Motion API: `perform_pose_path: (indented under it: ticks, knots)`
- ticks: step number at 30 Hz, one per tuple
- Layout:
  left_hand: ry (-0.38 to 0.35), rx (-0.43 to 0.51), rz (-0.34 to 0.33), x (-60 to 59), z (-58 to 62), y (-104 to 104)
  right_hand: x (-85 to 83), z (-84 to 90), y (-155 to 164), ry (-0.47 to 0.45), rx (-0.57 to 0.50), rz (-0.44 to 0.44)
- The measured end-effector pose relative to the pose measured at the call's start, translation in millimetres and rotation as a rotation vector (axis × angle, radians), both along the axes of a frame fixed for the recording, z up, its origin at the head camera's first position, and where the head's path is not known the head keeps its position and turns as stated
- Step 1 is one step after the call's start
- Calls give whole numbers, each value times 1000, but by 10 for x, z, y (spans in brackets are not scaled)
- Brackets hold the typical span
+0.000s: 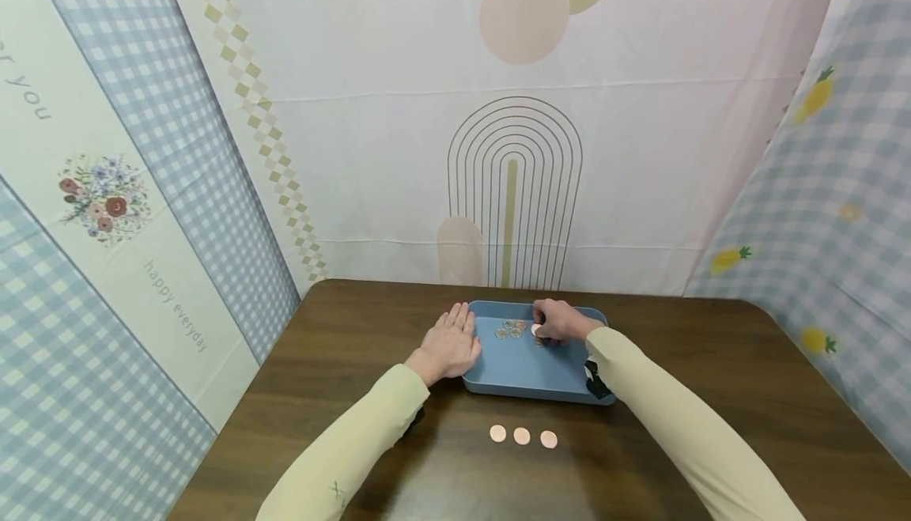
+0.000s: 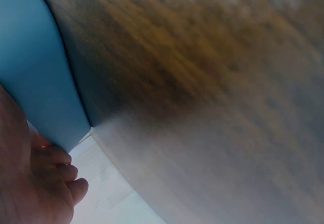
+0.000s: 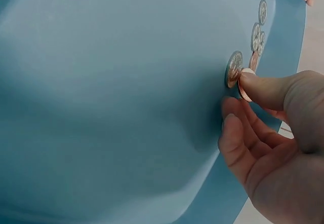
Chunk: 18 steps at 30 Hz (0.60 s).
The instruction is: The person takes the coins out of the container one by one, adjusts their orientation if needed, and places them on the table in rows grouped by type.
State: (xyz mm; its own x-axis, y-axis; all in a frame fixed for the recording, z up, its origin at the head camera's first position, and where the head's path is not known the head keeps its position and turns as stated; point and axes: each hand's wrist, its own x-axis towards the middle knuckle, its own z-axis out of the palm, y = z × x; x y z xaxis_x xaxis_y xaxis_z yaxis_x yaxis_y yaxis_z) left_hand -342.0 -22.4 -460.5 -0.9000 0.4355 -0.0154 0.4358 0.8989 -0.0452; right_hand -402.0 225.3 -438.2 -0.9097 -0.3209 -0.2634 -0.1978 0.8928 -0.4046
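A blue tray (image 1: 523,364) lies on the brown table, with several coins (image 1: 509,329) grouped near its far side. Over the tray, my right hand (image 1: 561,322) pinches a coin (image 3: 245,89) by its edge between thumb and fingers. Right beside that coin in the right wrist view is another coin (image 3: 233,69) on the tray floor. My left hand (image 1: 450,343) lies along the tray's left wall with its fingers straight. In the left wrist view that hand (image 2: 35,183) shows partly, up against the tray's outer wall (image 2: 45,77).
Three copper-coloured coins, a left one (image 1: 497,433), a middle one (image 1: 522,436) and a right one (image 1: 548,439), form a row on the table (image 1: 427,473) in front of the tray. A patterned cloth (image 1: 370,173) hangs behind the table's far edge.
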Motion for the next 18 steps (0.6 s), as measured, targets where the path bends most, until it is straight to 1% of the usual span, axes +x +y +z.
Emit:
perform_pose_path:
  ticks: [3, 7, 13, 16, 18]
  knots:
    - [2, 3, 2, -10, -14, 7, 25, 3, -1, 16, -9, 21]
    - [-1, 4, 6, -43, -22, 19, 32, 57, -9, 31, -21, 60]
    - [9, 11, 17, -89, -25, 33, 21, 139, 12, 99, -4, 127]
    - [6, 23, 17, -99, -31, 43, 23, 174, 49, 102, -4, 140]
    - [2, 22, 19, -105, -35, 53, 30, 198, 78, 97, -23, 148]
